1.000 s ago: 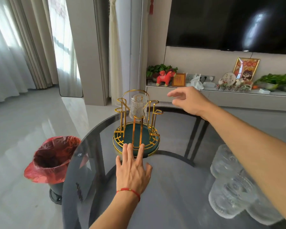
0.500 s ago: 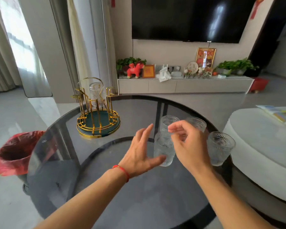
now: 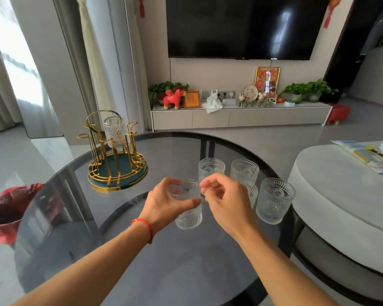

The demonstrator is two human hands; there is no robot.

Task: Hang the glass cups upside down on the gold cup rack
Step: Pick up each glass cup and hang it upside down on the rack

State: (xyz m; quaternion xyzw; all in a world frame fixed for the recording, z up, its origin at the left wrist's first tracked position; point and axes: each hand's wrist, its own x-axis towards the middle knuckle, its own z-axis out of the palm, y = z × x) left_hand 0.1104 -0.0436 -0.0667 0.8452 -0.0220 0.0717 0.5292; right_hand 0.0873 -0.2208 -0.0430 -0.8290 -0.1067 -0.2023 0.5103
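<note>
Toward the desk's [image 3: 208,272] far left edge stands your gold cup rack [image 3: 116,155], with 1 glass [image 3: 116,133] already hung mouth-down on it; your left hand [image 3: 167,203] wraps the nearest upright cup [image 3: 188,214] near the desk's middle, fingers [image 3: 191,203] curled around its upper wall; your right hand [image 3: 227,203] pinches that cup's rim from the right side; 4 more cups [image 3: 274,200] wait by the right edge. The rack lies far-left of both hands, nearer your left; I judge the held cup needs its upright axis flipped before hanging.
</note>
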